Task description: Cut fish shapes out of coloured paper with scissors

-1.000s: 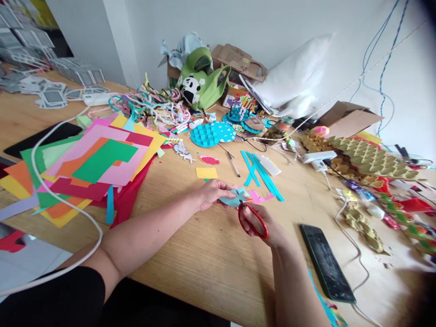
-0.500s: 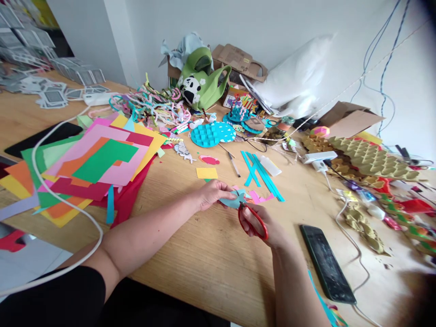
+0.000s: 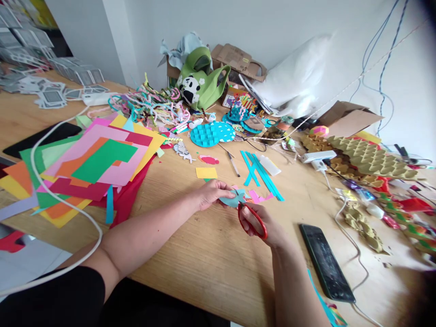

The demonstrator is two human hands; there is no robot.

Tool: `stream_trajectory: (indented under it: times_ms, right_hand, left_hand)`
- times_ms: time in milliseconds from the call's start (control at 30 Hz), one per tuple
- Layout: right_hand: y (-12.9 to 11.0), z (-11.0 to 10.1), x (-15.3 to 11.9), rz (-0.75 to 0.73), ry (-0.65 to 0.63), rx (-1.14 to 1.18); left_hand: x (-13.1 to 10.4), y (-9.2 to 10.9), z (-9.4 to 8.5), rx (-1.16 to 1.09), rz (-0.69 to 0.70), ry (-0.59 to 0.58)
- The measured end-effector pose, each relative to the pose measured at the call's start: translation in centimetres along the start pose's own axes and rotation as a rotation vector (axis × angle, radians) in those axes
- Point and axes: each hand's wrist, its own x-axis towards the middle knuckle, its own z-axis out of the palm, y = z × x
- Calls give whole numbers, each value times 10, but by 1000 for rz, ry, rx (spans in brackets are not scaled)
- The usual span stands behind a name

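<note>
Near the middle of the wooden table, my left hand (image 3: 211, 194) pinches a light blue paper piece (image 3: 227, 201) between thumb and fingers. My right hand (image 3: 261, 225) is wrapped round the red handles of the scissors (image 3: 254, 220). The scissor blades meet the right side of the blue paper; how far apart they are is hard to tell. Pink paper scraps (image 3: 259, 196) lie just beyond my right hand. A yellow paper rectangle (image 3: 206, 173) rests beyond my left hand, and turquoise strips (image 3: 264, 175) lie further to the right.
Stacked coloured papers (image 3: 102, 161) and a white cable (image 3: 33, 159) are at the left. A dark phone (image 3: 327, 263) lies right of my right forearm. Pipe cleaners (image 3: 150, 106), a green panda bag (image 3: 204, 81) and egg cartons (image 3: 371, 159) stand or lie toward the back.
</note>
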Motion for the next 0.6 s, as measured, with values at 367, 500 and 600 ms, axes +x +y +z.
stream_trajectory:
  times_ms: [367, 500, 600]
  right_hand:
    - [-2, 0, 0, -1, 3, -36]
    - [-1, 0, 0, 20, 0, -34]
    - [1, 0, 0, 21, 6, -36]
  left_hand:
    - [-3, 1, 1, 45, 12, -38]
    - [-3, 2, 1, 45, -1, -28]
    - [-3, 3, 1, 45, -1, -8]
